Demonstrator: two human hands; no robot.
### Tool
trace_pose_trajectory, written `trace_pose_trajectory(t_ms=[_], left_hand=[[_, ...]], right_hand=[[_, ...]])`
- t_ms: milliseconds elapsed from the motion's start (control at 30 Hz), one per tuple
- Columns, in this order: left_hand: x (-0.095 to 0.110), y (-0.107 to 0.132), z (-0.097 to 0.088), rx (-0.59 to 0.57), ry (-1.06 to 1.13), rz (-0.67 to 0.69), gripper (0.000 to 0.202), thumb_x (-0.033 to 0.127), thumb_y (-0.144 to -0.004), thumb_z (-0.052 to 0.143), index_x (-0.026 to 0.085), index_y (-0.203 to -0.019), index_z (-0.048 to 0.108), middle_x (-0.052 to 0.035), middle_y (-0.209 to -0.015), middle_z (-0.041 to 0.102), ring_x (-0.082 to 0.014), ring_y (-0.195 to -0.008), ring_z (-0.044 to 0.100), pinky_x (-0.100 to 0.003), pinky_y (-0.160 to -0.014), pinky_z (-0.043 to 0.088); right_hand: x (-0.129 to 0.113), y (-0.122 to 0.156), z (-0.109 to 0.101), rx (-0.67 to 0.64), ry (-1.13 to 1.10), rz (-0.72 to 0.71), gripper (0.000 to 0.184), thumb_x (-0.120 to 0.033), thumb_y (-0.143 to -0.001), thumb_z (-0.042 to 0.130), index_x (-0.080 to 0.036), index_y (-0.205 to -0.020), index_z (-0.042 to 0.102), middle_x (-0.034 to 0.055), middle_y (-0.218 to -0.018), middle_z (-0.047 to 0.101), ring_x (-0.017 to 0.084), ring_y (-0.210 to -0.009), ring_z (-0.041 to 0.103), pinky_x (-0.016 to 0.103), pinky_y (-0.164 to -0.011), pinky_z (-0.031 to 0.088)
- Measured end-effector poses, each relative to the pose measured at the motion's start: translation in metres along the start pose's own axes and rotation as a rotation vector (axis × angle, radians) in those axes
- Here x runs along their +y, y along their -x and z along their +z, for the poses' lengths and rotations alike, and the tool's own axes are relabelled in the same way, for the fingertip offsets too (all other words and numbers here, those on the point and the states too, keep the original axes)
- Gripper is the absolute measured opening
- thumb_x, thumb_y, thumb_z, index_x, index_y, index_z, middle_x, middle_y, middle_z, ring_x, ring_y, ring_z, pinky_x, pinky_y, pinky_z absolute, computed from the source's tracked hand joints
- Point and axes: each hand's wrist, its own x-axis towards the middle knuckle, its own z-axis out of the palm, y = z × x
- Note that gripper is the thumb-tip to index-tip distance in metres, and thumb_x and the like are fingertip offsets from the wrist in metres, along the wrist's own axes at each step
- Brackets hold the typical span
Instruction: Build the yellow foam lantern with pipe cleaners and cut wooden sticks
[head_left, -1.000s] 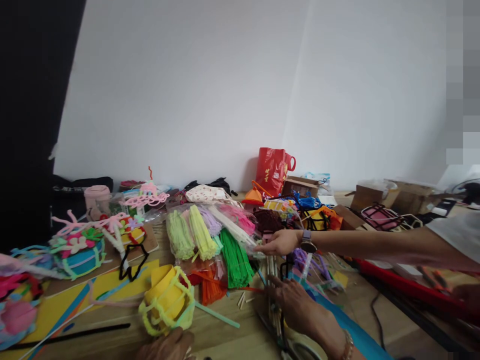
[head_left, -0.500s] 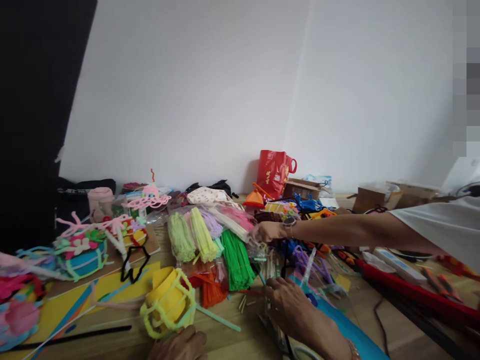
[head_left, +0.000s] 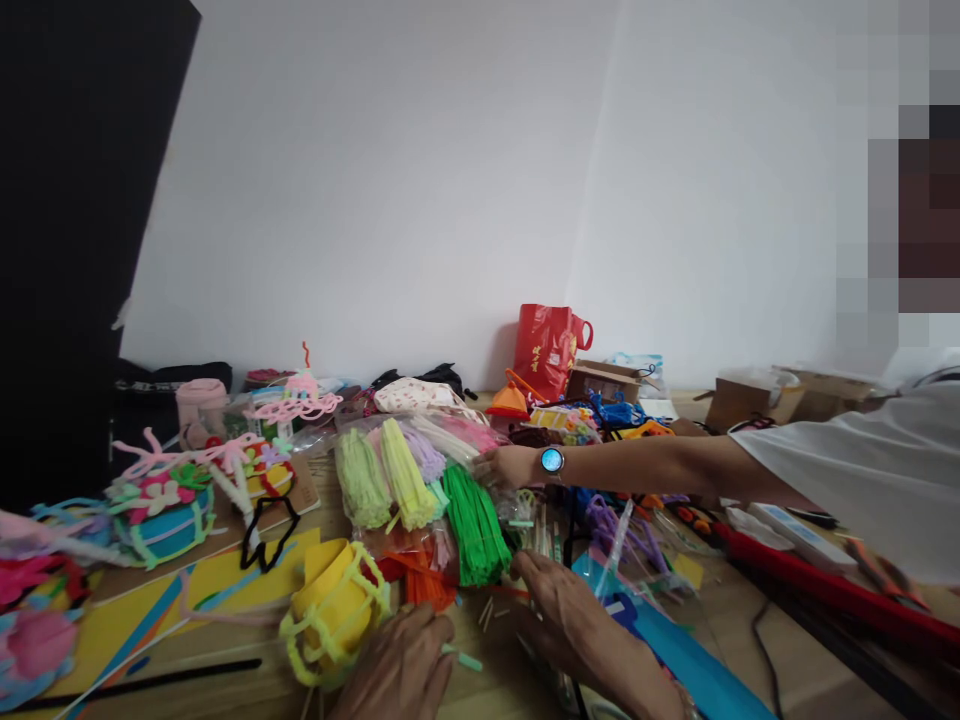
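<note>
My left hand (head_left: 397, 665) sits at the bottom of the view, fingers spread, right beside a yellow craft basket (head_left: 334, 610) wrapped in lime pipe cleaners. A short mint-green stick (head_left: 469, 660) pokes out just past those fingers. My right hand (head_left: 562, 615) rests over a clear plastic bag (head_left: 630, 590) and loose sticks, holding nothing I can make out. Bundled green pipe cleaners (head_left: 474, 525) and orange ones (head_left: 429, 590) lie just above my hands. A co-worker's arm (head_left: 637, 465) with a round smartwatch (head_left: 552, 460) reaches in from the right, its hand on the bagged pipe cleaners.
Felt and pipe-cleaner crafts (head_left: 161, 510) crowd the wooden table's left side. A red paper bag (head_left: 544, 350) and cardboard boxes (head_left: 739, 400) stand along the wall. A red tube (head_left: 810, 580) and a black cable (head_left: 761, 650) lie at right.
My left hand has moved up and right, now covering most of the mint-green stick. My right hand has shifted left. The co-worker's arm has reached further left.
</note>
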Motion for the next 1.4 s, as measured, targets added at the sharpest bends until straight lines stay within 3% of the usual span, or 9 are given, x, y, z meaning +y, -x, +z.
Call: trace_pose_trajectory(t_ms=[133, 267, 467, 533, 700, 933, 1133, 1400], left_hand=[[0.01, -0.024, 0.004, -0.071, -0.049, -0.078, 0.029, 0.02, -0.09, 0.042, 0.023, -0.111, 0.062, -0.0083, -0.109, 0.071, -0.0214, -0.102, 0.066, -0.032, -0.089, 0.053], [0.022, -0.05, -0.001, -0.166, -0.026, -0.24, 0.043, 0.018, -0.089, 0.04, 0.015, -0.132, 0.049, -0.0153, -0.124, 0.064, -0.0259, -0.112, 0.061, -0.039, -0.094, 0.051], [0.021, -0.068, -0.001, -0.244, 0.164, -0.356, 0.055, 0.016, -0.087, 0.042, 0.02, -0.142, 0.036, -0.0111, -0.138, 0.053, -0.0227, -0.126, 0.05, -0.04, -0.103, 0.042], [0.017, -0.069, 0.005, -0.238, 0.199, -0.366, 0.056, 0.017, -0.086, 0.045, 0.022, -0.141, 0.038, -0.0098, -0.138, 0.053, -0.0227, -0.126, 0.051, -0.04, -0.103, 0.042], [0.009, -0.069, 0.019, -0.205, 0.261, -0.379, 0.048, 0.018, -0.084, 0.049, 0.021, -0.131, 0.052, -0.01, -0.132, 0.06, -0.0229, -0.122, 0.054, -0.039, -0.103, 0.043], [0.008, -0.075, 0.02, -0.178, 0.393, -0.435, 0.044, 0.019, -0.083, 0.047, 0.018, -0.126, 0.057, -0.01, -0.126, 0.063, -0.0218, -0.12, 0.055, -0.037, -0.099, 0.045], [0.005, -0.076, 0.022, -0.161, 0.481, -0.454, 0.045, 0.024, -0.083, 0.048, 0.013, -0.126, 0.058, -0.0135, -0.119, 0.067, -0.0253, -0.111, 0.06, -0.039, -0.093, 0.048], [-0.01, -0.073, 0.041, -0.066, 0.629, -0.469, 0.051, 0.035, -0.08, 0.05, 0.014, -0.126, 0.058, -0.014, -0.121, 0.065, -0.0267, -0.107, 0.061, -0.039, -0.093, 0.048]], right_hand=[[-0.003, -0.004, 0.002, -0.003, -0.143, -0.012, 0.044, -0.018, -0.087, 0.046, -0.022, -0.131, 0.039, 0.0118, -0.126, 0.058, 0.023, -0.113, 0.058, 0.033, -0.092, 0.048], [0.001, -0.005, 0.013, 0.024, -0.185, 0.027, 0.051, -0.023, -0.088, 0.048, -0.021, -0.136, 0.033, 0.0146, -0.129, 0.057, 0.026, -0.114, 0.058, 0.037, -0.094, 0.048], [-0.001, -0.013, 0.01, 0.024, -0.334, 0.137, 0.055, -0.025, -0.089, 0.047, -0.02, -0.139, 0.026, 0.0142, -0.115, 0.064, 0.024, -0.102, 0.063, 0.033, -0.085, 0.051], [-0.003, -0.02, 0.004, -0.006, -0.425, 0.16, 0.055, -0.027, -0.089, 0.049, -0.021, -0.139, 0.027, 0.012, -0.11, 0.065, 0.023, -0.099, 0.064, 0.033, -0.084, 0.05], [0.002, -0.037, 0.006, -0.045, -0.609, 0.21, 0.044, -0.028, -0.084, 0.057, -0.023, -0.125, 0.044, 0.0046, -0.096, 0.067, 0.022, -0.085, 0.063, 0.031, -0.076, 0.049], [0.009, -0.049, 0.018, 0.013, -0.623, 0.235, 0.04, -0.023, -0.079, 0.056, -0.017, -0.119, 0.052, 0.0086, -0.104, 0.066, 0.025, -0.092, 0.062, 0.034, -0.079, 0.048], [0.002, -0.048, 0.011, 0.01, -0.618, 0.252, 0.043, -0.026, -0.081, 0.055, -0.016, -0.122, 0.054, 0.0112, -0.109, 0.067, 0.025, -0.096, 0.062, 0.035, -0.084, 0.048], [-0.004, -0.049, 0.014, 0.036, -0.628, 0.273, 0.051, -0.025, -0.083, 0.051, -0.011, -0.131, 0.052, 0.0171, -0.123, 0.062, 0.029, -0.113, 0.057, 0.039, -0.096, 0.042]])
